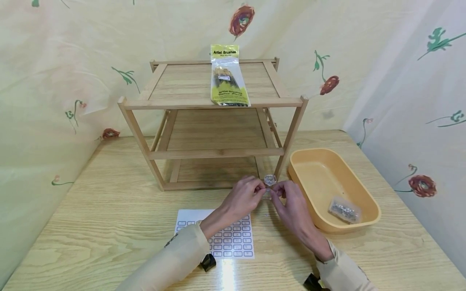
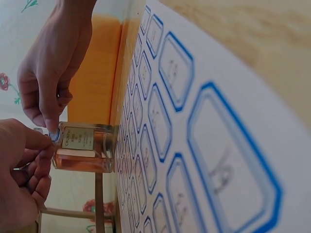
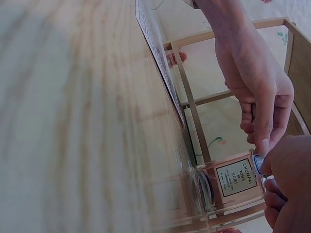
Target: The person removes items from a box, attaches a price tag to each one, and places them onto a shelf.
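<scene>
A clear perfume bottle with pink liquid (image 3: 250, 193) stands upright on the table by the rack's front right leg; its faceted clear cap (image 1: 270, 180) shows between the hands. My left hand (image 1: 243, 197) and my right hand (image 1: 292, 207) meet at the bottle's upper front. Thumbs and fingertips of both pinch a small blue-bordered label sticker (image 3: 259, 164) from either side, right at the bottle's neck. The sticker (image 2: 56, 134) shows just above the printed label in the left wrist view. Below my left forearm lies a white sheet of numbered, blue-bordered stickers (image 1: 248, 254).
Behind the hands stands a three-tier wooden rack (image 1: 216, 153). A pack of artist brushes (image 1: 229, 79), bearing a small sticker, lies on its top shelf. Right of the hands is a yellow plastic basin (image 1: 320, 165) with a clear packet of small metallic-looking pieces (image 1: 345, 210) inside.
</scene>
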{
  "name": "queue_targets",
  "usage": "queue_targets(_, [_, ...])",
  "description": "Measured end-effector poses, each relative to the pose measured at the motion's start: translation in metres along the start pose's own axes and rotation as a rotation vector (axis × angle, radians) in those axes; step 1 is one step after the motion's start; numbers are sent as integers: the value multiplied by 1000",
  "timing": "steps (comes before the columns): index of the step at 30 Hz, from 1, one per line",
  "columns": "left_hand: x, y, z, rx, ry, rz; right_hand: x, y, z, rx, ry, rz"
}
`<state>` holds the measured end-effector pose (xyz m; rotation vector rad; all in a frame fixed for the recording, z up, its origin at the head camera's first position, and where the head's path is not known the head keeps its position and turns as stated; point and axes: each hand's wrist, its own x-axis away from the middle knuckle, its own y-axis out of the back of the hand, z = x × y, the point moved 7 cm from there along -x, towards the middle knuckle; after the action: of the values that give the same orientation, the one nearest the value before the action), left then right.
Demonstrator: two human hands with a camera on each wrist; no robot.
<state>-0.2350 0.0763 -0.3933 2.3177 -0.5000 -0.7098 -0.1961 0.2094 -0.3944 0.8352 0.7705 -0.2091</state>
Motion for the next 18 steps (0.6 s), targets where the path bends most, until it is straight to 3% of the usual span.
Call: queue_targets(18, [0,-1,-5,-39,-24,-31,-1,-1,0,12,0,-4])
